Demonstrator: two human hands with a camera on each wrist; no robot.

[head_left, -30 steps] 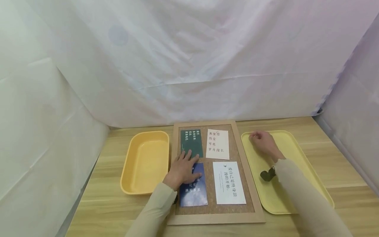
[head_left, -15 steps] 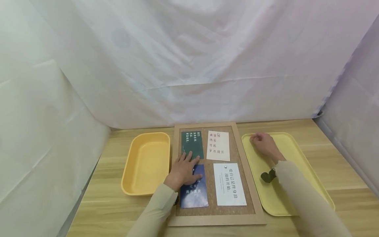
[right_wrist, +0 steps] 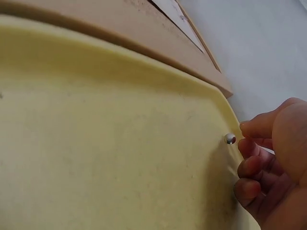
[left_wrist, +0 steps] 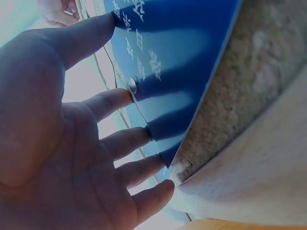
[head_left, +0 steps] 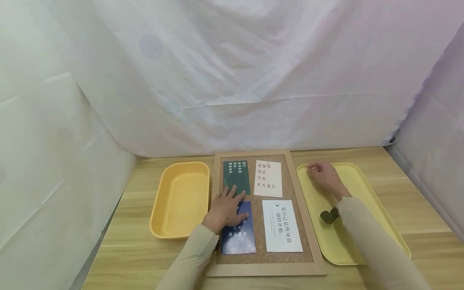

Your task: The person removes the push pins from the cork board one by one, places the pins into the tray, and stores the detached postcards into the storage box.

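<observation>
My left hand [head_left: 224, 209] lies spread on the corkboard [head_left: 270, 256], its fingers reaching over the dark blue card [head_left: 239, 242] to the green card [head_left: 235, 175]. In the left wrist view its fingertips press along the edge of the blue card [left_wrist: 192, 21], close to a silver thumbtack [left_wrist: 133, 85]. Over the far left corner of the yellow tray [head_left: 357, 181] is my right hand [head_left: 324, 177], fingers curled. In the right wrist view its thumb and index finger are right at a small silver thumbtack [right_wrist: 230, 139]; I cannot tell whether they pinch it.
Two white cards, an upper one [head_left: 267, 185] and a lower one [head_left: 282, 231], lie on the board's right half, each with a silver tack near its top. A deep orange-yellow bin [head_left: 181, 201] stands left of the board. White cloth [head_left: 232, 80] hangs around the wooden table.
The scene has shifted slightly as the head moved. Both hands keep nearly the same places: the left on the cards, the right over the tray corner.
</observation>
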